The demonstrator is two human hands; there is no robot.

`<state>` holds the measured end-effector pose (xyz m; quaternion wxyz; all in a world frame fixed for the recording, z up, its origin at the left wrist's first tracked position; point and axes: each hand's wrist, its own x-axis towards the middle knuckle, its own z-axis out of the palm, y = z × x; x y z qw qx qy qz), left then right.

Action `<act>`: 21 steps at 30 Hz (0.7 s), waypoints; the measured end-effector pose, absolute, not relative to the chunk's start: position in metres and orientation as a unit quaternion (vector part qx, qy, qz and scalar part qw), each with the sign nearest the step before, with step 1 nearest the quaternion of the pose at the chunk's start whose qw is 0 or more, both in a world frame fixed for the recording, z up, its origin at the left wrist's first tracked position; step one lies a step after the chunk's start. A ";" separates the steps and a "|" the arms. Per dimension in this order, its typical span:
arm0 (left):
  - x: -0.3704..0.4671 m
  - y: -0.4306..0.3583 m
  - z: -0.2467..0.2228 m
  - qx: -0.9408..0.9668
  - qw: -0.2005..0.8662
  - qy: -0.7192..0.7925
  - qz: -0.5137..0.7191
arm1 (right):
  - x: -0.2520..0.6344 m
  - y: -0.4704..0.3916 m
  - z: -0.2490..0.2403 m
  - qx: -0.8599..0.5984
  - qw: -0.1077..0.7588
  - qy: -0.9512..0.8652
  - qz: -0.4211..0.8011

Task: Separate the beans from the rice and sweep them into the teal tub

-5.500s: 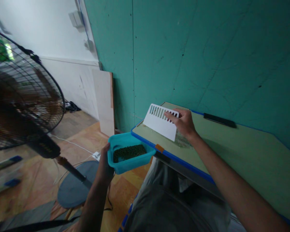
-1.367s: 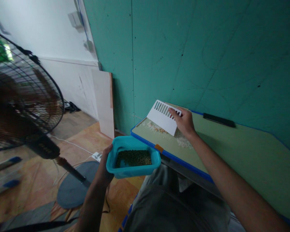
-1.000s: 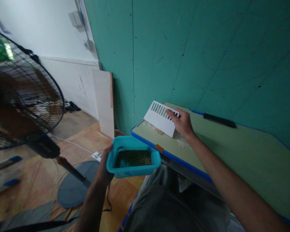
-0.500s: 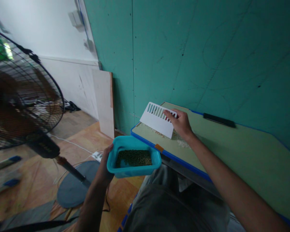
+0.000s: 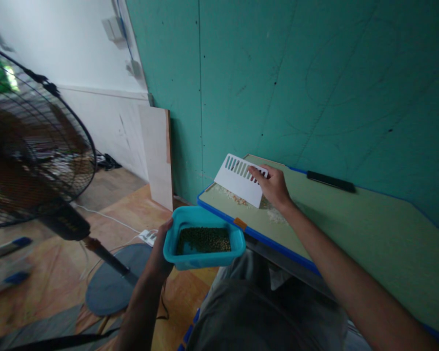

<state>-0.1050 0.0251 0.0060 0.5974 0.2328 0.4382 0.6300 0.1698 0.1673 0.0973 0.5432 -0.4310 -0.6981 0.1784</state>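
Note:
My left hand (image 5: 161,251) grips the left end of a turquoise plastic container (image 5: 204,263), held just below the table's near left edge. Inside it lie small green beans (image 5: 201,236) with some paler ones at the right. My right hand (image 5: 272,185) pinches the slotted end of a white plastic scraper (image 5: 237,181), tilted over the pale green tabletop (image 5: 336,224). Pale grains (image 5: 237,197) lie along the scraper's lower edge, on the side toward me. More whitish grains (image 5: 276,214) lie under my right wrist, partly hidden by it.
A black bar (image 5: 331,181) lies at the table's back edge, against the green wall (image 5: 263,73). A floor fan (image 5: 32,146) stands at the left, its base near a power strip (image 5: 148,237). A white board (image 5: 157,156) leans on the wall.
The scraper has shifted slightly back, away from the near edge, and more of the pale grains show in front of it. The container is held almost where it was.

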 end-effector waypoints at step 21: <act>-0.107 0.027 -0.001 0.231 0.617 0.409 0.631 | 0.162 0.158 0.101 -0.403 0.539 -0.709 0.211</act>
